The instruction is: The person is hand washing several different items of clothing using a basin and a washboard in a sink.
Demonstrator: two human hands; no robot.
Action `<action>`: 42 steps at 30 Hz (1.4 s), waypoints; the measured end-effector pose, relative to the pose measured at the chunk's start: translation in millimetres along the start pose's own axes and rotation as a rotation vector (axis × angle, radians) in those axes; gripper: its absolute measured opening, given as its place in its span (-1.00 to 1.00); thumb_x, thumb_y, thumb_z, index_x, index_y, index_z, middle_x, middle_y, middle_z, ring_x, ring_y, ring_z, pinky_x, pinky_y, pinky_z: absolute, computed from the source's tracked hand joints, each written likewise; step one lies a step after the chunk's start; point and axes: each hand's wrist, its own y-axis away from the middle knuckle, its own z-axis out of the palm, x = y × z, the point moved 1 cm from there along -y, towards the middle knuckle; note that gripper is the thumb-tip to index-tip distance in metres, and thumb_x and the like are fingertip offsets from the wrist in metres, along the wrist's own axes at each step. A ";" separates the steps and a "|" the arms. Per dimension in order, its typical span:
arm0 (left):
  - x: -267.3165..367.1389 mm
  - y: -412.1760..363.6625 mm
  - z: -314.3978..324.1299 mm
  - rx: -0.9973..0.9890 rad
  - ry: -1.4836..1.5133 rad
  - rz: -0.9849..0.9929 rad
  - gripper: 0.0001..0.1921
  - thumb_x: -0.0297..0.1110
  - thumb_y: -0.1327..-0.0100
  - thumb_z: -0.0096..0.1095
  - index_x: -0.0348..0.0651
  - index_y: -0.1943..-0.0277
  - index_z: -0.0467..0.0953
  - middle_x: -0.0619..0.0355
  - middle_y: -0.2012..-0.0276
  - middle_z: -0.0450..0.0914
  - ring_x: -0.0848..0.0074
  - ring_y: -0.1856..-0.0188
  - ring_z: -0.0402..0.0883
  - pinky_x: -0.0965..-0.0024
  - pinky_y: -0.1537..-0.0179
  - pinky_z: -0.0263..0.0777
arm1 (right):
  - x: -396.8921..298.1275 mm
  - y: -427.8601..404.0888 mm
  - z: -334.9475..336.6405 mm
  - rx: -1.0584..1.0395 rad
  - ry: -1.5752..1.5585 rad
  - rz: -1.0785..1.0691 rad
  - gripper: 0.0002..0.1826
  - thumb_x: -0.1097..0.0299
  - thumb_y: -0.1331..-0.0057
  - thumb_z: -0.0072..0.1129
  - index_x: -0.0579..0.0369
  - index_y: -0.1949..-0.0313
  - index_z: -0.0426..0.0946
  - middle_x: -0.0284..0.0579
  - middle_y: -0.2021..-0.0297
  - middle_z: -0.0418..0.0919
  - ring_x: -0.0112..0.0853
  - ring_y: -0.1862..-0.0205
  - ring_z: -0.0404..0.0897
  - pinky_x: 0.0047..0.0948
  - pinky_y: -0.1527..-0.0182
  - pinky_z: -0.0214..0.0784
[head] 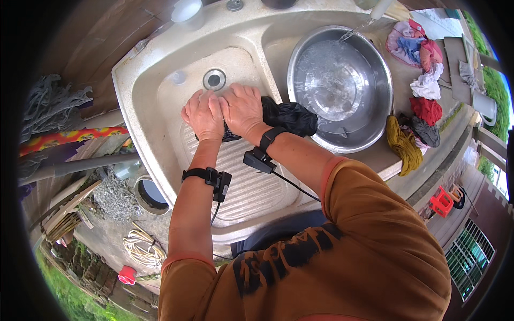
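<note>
Dark wet cloth (290, 117) lies on the ribbed washboard slope (245, 176) of a stone laundry sink (160, 76), its right end over the divider towards the basin. My left hand (203, 114) presses down on its left part, just below the metal drain (214, 79). Beside it, touching, my right hand (242, 108) bears on the cloth too, fingers pointing to the drain. What the fingers grip underneath is hidden. To the right stands a round steel basin (341, 86) holding clear water, with water running in from a spout (379, 10) at the top.
Right of the basin, a ledge bears a pink and blue cloth bundle (413, 46), a white cloth (429, 84), a red cloth (426, 111) and a mustard cloth (403, 144). A white plastic container (188, 15) stands on the sink's back rim. A coiled hose (143, 248) lies lower left.
</note>
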 end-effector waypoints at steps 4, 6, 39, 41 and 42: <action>19.1 37.3 -29.1 -0.437 0.276 -0.368 -0.56 -0.07 -0.35 -0.25 -0.16 0.31 0.58 0.03 0.33 0.61 0.10 0.22 0.53 0.11 0.03 0.26 | 3.8 38.9 -15.0 -0.101 -0.091 0.027 -0.77 0.15 -0.22 -0.03 -0.03 0.40 0.53 -0.23 0.37 0.47 -0.28 0.19 0.40 -0.25 0.11 0.12; 39.0 87.9 -51.7 -0.210 0.361 -0.004 -0.68 -0.18 -0.30 -0.11 -0.16 0.39 0.55 0.06 0.39 0.57 0.15 0.30 0.50 0.16 0.09 0.24 | 3.5 84.1 -47.8 -0.102 -0.173 -0.095 -0.79 0.13 -0.18 -0.01 -0.06 0.45 0.51 -0.25 0.44 0.46 -0.30 0.27 0.41 -0.27 0.17 0.13; -33.7 47.6 -106.7 -0.367 0.723 -0.972 -0.29 0.18 -0.27 -0.04 -0.10 -0.34 0.17 0.04 -0.32 0.21 0.28 -0.33 0.19 0.17 -0.32 -0.02 | -1.2 57.2 -86.4 -0.344 -0.206 0.370 -0.48 -0.05 -0.13 0.17 0.22 0.19 0.53 0.04 0.15 0.53 -0.12 0.03 0.46 -0.24 0.01 0.26; -15.2 31.4 -101.6 -0.275 0.772 -0.911 -0.19 0.27 -0.19 -0.01 -0.11 -0.35 0.15 0.02 -0.35 0.13 0.27 -0.39 0.04 0.17 -0.35 -0.19 | 9.8 58.5 -61.1 -0.142 -0.103 0.234 -0.48 -0.03 -0.19 0.10 0.15 0.06 0.49 0.04 0.01 0.46 -0.12 -0.07 0.37 -0.17 -0.09 0.15; 3.7 26.1 -100.1 -0.311 0.842 -0.968 -0.28 0.21 -0.24 -0.06 -0.13 -0.31 0.22 0.03 -0.29 0.23 0.24 -0.30 0.17 0.15 -0.28 -0.04 | 5.4 54.6 -50.8 -0.026 -0.104 0.196 -0.48 -0.07 -0.25 0.00 0.10 0.02 0.48 0.02 0.00 0.46 -0.08 -0.07 0.36 -0.07 -0.11 0.09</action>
